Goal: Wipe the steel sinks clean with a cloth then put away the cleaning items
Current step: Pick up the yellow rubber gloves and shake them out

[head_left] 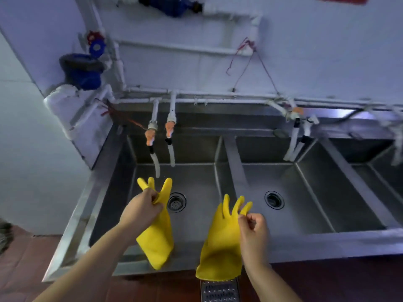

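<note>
Holding one yellow glove (157, 234) in the left hand (141, 211) and pinching another glove (221, 240) with right hand (254, 229) fingers — no cloth visible, steel sinks (196, 177) probably not yet wiped.

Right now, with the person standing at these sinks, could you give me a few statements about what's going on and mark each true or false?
1. Each of the hands holds a yellow glove: left hand on the left glove, right hand on the right glove. True.
2. The gloves are being worn. False: both hands are bare and pinch the gloves near the fingers.
3. Water runs from the taps. False: no water is visible.
4. The left sink has a drain strainer. True.
5. A cloth lies in the middle sink. False: none shows.
</note>
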The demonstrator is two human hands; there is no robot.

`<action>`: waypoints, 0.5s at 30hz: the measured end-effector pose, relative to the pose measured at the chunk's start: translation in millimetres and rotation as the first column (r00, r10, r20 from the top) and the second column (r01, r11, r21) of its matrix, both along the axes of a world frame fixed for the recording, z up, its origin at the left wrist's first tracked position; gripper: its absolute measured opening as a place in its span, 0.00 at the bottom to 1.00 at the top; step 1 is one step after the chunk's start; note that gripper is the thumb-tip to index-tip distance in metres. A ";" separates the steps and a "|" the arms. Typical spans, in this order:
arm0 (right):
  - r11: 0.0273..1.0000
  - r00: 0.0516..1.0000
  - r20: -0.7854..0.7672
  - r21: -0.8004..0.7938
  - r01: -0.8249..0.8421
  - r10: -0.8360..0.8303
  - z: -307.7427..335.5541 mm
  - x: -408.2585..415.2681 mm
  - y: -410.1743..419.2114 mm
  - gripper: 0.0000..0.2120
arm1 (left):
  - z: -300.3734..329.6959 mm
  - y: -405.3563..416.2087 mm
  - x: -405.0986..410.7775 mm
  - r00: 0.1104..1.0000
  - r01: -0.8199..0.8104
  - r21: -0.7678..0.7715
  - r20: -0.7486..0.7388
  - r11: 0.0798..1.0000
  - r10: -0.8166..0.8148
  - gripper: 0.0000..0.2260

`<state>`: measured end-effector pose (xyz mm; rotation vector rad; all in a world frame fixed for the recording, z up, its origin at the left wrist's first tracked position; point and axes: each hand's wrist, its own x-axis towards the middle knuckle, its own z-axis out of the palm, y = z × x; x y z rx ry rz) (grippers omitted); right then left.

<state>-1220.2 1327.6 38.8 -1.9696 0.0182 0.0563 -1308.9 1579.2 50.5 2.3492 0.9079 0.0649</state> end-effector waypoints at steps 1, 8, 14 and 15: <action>1.000 1.000 0.014 0.003 0.020 -0.020 5.3 7.6 -24.9 0.09 | 4.1 -23.6 10.8 1.000 0.006 -0.008 0.025 1.000 -0.006 0.08; 0.973 0.972 0.049 0.013 0.231 -0.232 26.3 61.9 -217.0 0.08 | 13.3 -207.4 104.3 0.979 0.159 -0.105 0.141 0.982 -0.144 0.09; 0.890 0.891 0.005 0.050 0.454 -0.455 34.3 88.8 -355.8 0.10 | 13.9 -348.5 178.4 0.921 0.363 -0.198 0.227 0.911 -0.317 0.12; 0.878 0.879 -0.003 0.047 0.476 -0.477 34.0 91.7 -376.3 0.11 | 13.5 -369.9 191.4 0.905 0.403 -0.204 0.234 0.892 -0.355 0.11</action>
